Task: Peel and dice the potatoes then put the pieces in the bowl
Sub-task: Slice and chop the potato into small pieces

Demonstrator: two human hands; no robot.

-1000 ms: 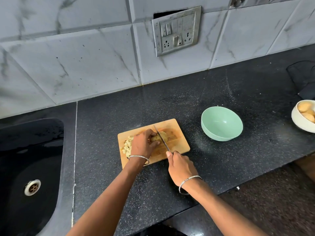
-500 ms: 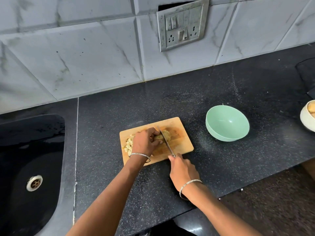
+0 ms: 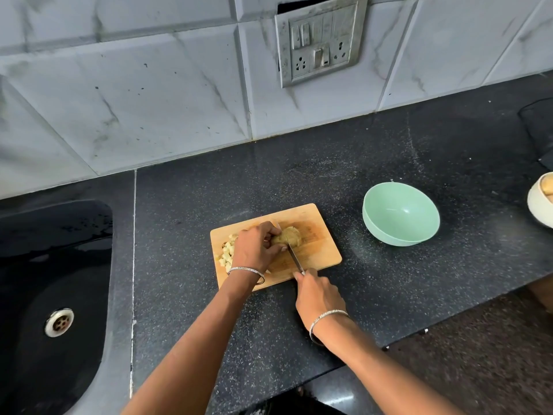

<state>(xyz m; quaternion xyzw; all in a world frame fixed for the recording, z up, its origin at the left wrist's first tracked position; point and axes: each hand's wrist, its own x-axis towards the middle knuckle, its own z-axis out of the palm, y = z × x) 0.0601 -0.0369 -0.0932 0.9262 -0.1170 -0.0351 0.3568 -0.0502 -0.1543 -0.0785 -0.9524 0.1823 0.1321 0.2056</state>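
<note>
Head view, looking down on a black speckled countertop.

- Wooden cutting board sits mid-counter, long side tilted a little.
- Peeled potato lies at board centre. Left hand arches over it from 9 o'clock, fingers curled and bunched together, tips and thumb pinching the potato's left end.
- Right hand rests just off the board's 6 o'clock edge, fingers wrapped tightly round the handle of a knife; the handle itself is hidden in the fist. The blade runs toward 11 o'clock, its far end meeting the potato beside the left thumb.
- Diced pieces, pale cubes, are heaped at the board's 9 o'clock end, partly behind the left wrist.
- Green bowl stands at 3 o'clock from the board, apart from it, nothing inside.
- White bowl, cut by the frame edge, is farther out at 3 o'clock, something pale yellow in it.
- Thin metal bangle on each wrist.
- Black sink with steel drain at 9 o'clock.
- Switch plate on the tiled wall at 12 o'clock.
</note>
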